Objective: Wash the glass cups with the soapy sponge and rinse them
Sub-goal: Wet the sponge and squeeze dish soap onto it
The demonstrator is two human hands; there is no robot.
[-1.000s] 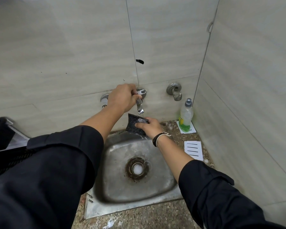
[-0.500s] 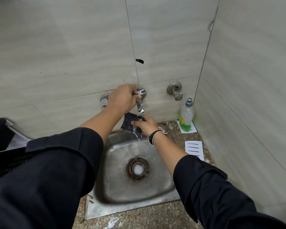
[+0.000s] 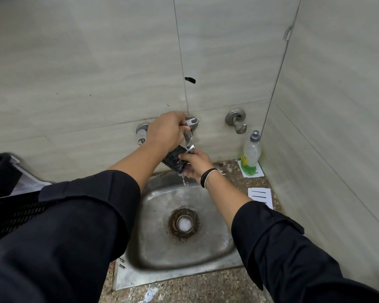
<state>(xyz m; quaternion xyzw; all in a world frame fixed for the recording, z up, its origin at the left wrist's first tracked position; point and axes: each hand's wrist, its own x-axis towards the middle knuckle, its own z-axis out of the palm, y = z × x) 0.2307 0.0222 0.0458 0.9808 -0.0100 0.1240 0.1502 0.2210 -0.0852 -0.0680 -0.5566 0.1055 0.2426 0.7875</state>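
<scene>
My left hand [image 3: 165, 130] grips the handle of the chrome tap [image 3: 189, 138] on the tiled back wall. Just under the spout, my right hand [image 3: 196, 164] holds a dark sponge [image 3: 173, 159] in the running water, which streams off it into the steel sink [image 3: 219, 241]. No glass cup shows in this view.
A clear bottle with green dish liquid [image 3: 251, 155] stands at the back right corner on a white card. A second white card [image 3: 260, 195] lies on the speckled counter. A black crate [image 3: 2, 191] sits left of the sink. Two more wall fittings flank the tap.
Water now runs from the tap over the sponge. My right hand lifted the sponge closer under the spout; my left hand stayed on the tap handle.
</scene>
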